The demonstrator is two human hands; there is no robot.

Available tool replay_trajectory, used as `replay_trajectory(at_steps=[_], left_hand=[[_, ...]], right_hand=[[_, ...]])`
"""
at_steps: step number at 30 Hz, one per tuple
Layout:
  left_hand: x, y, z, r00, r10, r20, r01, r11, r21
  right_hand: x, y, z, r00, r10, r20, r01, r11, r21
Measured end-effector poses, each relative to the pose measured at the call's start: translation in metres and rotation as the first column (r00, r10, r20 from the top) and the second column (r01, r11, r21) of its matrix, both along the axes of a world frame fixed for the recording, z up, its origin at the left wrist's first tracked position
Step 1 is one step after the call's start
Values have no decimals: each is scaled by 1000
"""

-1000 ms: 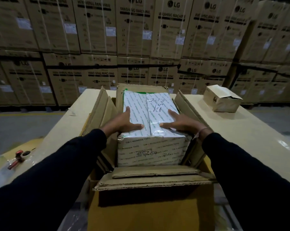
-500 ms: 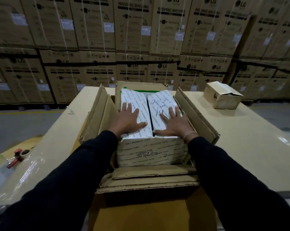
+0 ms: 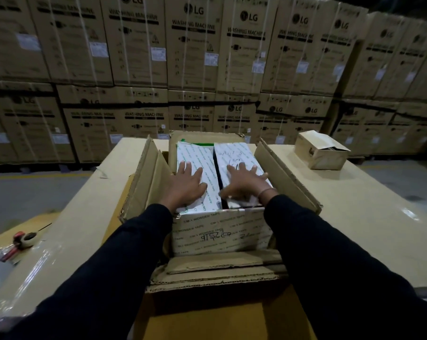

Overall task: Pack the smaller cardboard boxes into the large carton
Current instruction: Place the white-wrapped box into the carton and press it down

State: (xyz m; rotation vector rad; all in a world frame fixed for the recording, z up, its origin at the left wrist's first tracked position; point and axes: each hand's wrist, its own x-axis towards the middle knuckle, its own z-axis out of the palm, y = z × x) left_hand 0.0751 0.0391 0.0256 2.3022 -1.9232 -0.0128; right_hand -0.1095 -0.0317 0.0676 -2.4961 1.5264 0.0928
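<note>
The large brown carton (image 3: 144, 182) stands open on the table with its flaps splayed out. Inside it sits a smaller box (image 3: 219, 234) wrapped in white printed tape, its top rising above the carton's near flap. The wrapped top shows two white panels (image 3: 237, 153) with a dark gap between them. My left hand (image 3: 186, 185) lies flat, fingers spread, on the left panel. My right hand (image 3: 244, 185) presses flat on the right panel, its thumb at the gap. Another small brown box (image 3: 321, 153) with a loose lid sits on the table at the far right.
A tape dispenser (image 3: 19, 244) with a red handle lies on plastic-wrapped goods at the left. A beige table (image 3: 354, 217) carries the carton. Tall stacks of washing-machine cartons (image 3: 193, 57) wall off the far side. Grey floor (image 3: 23, 192) shows at left.
Both hands have slid forward from the near edge of the white box onto its top. The box sits lower in the carton, and a dark gap has opened between the two white panels.
</note>
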Motion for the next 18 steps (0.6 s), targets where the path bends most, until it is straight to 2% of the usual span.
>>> replay_trajectory(at_steps=[2,4,6,8,10,11,13,15,16,18], left_hand=[[-1,-1,1,1000,-10,5,10,1000,-6],[-2,-2,1,1000,-8,10,8,1000,-9],[-3,-1,1,1000,-5,12,5,1000,1],[-3,0,2,1000,-4,14,4,1000,18],[-3,2,3,1000,0,17,-1,1000,28],[-4,3,4,1000,-2,18,1,999,34],[-5,3,4,1000,-8,23,7,999,39],[-5,2,4,999,-6,35,5,999,38],[-6,1,4,999,-7,46,5,999,40],[-10,-2,3,997,-20,68,17,999,52]], right_hand=[[-8,1,38,967,19,255,-29,999,35],[-19,-6,76,923,-21,383,13,1000,24],[-37,-15,106,959,-49,280,91,986,-138],[-60,-27,114,992,-117,49,126,879,-459],[-73,-32,108,947,-279,-159,113,754,-647],[-76,-34,99,929,-290,-229,65,738,-671],[-78,-40,71,933,-148,-329,-77,810,-582],[-77,-39,30,937,-13,-350,-123,923,-365],[-78,-36,7,936,0,-353,-110,950,-291],[-83,-35,-27,934,-16,-358,-97,950,-296]])
